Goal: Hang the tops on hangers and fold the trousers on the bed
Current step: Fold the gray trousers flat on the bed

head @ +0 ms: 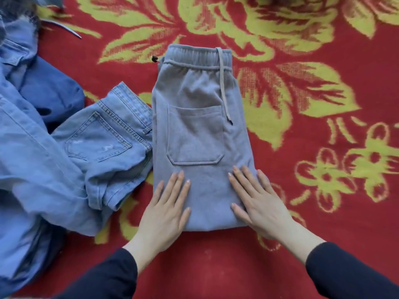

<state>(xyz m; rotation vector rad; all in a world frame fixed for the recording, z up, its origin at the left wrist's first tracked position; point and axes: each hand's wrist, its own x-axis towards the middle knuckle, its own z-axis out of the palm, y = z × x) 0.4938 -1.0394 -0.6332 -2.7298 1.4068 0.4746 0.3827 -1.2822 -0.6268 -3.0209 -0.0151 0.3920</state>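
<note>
Grey sweatpants (200,134) lie folded on the bed (302,61), waistband away from the person, pocket up. Left hand (166,212) and right hand (257,203) rest flat on the near fold, fingers straight and spread — likely pressing the crease so the fold holds. Jeans (101,143) sit just beside on the left, unfolded, over a denim pile (28,147) — probably queued next. No hangers clearly visible.
</note>
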